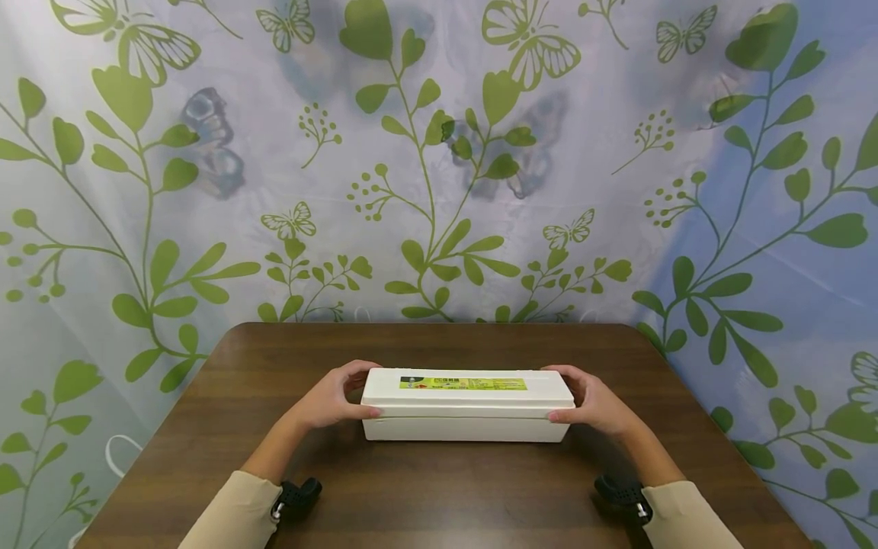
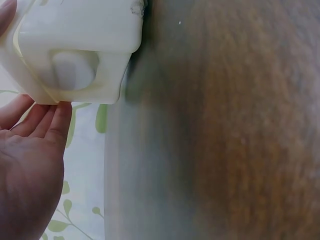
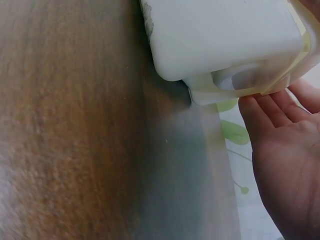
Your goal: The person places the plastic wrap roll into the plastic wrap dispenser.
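A long white lidded box [image 1: 466, 428] lies crosswise at the brown table's middle, with a yellow-green printed label [image 1: 463, 383] on its top. My left hand [image 1: 336, 396] grips its left end, thumb on the front face and fingers round the back. At the opposite end my right hand [image 1: 598, 399] holds it the same way. In the left wrist view, the fingertips touch the box [image 2: 82, 30] near a seam, beside a rounded recess in its end. A similar recess shows on the box [image 3: 225, 40] in the right wrist view. Whether its underside touches the table is unclear.
Dark wood grain covers the table [image 1: 439, 496], whose far edge meets a hanging cloth [image 1: 439, 191] printed with green leaves and butterflies. Black straps [image 1: 299, 492] circle both wrists below beige sleeves. A white loop [image 1: 120, 454] hangs beside the table's left edge.
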A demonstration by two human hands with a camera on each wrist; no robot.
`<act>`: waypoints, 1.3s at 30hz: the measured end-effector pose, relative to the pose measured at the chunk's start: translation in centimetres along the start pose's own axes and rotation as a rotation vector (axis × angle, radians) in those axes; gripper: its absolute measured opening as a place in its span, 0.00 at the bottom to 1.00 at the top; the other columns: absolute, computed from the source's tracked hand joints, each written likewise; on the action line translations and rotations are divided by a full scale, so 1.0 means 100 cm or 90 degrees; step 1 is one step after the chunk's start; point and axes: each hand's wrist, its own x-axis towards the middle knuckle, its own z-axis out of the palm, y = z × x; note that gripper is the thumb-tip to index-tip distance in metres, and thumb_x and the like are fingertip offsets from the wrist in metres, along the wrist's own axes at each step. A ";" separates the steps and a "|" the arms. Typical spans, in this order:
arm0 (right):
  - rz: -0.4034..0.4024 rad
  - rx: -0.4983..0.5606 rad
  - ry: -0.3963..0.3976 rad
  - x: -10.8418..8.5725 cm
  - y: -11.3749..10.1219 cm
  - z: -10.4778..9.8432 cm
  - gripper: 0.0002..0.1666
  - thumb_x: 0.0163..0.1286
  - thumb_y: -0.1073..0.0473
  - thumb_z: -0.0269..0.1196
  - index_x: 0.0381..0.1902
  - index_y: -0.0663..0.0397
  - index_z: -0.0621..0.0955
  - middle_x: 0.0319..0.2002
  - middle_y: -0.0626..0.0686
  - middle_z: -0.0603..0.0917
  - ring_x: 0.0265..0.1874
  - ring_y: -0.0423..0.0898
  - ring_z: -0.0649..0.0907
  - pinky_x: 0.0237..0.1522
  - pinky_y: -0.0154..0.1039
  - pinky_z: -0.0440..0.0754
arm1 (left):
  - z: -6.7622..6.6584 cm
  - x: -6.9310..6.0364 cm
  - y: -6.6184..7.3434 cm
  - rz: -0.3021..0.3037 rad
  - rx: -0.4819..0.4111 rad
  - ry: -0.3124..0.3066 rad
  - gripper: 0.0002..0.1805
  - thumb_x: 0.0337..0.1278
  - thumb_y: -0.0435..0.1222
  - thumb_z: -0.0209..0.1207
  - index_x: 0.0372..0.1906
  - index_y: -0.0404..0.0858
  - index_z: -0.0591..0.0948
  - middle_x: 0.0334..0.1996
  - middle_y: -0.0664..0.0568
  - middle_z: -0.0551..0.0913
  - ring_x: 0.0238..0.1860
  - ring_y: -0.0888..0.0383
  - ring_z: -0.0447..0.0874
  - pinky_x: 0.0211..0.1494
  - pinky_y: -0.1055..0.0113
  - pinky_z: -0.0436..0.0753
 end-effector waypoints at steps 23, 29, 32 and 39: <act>0.033 0.009 0.012 -0.003 0.002 0.003 0.46 0.57 0.65 0.76 0.71 0.59 0.68 0.59 0.57 0.79 0.49 0.44 0.83 0.46 0.41 0.87 | -0.001 -0.003 0.000 0.002 -0.003 0.007 0.38 0.48 0.39 0.78 0.66 0.42 0.75 0.62 0.49 0.79 0.67 0.47 0.77 0.73 0.42 0.72; 0.025 0.009 0.005 -0.002 0.005 0.002 0.45 0.58 0.66 0.76 0.71 0.58 0.68 0.59 0.56 0.79 0.50 0.45 0.83 0.46 0.41 0.87 | -0.001 -0.005 0.001 -0.006 -0.009 0.004 0.38 0.49 0.39 0.78 0.67 0.43 0.74 0.63 0.49 0.79 0.68 0.47 0.76 0.74 0.43 0.71; 0.022 0.010 0.001 -0.003 0.005 0.002 0.45 0.58 0.66 0.75 0.72 0.58 0.68 0.59 0.56 0.79 0.50 0.45 0.83 0.46 0.42 0.87 | -0.001 -0.005 0.000 -0.005 -0.019 0.001 0.38 0.49 0.38 0.78 0.67 0.42 0.74 0.63 0.48 0.79 0.68 0.45 0.76 0.74 0.41 0.70; 0.015 0.012 -0.003 -0.003 0.006 0.002 0.45 0.59 0.66 0.75 0.72 0.60 0.67 0.58 0.55 0.80 0.49 0.45 0.84 0.46 0.42 0.88 | -0.002 -0.005 -0.003 -0.003 -0.024 -0.007 0.37 0.52 0.38 0.76 0.67 0.42 0.74 0.63 0.46 0.79 0.68 0.44 0.77 0.73 0.42 0.73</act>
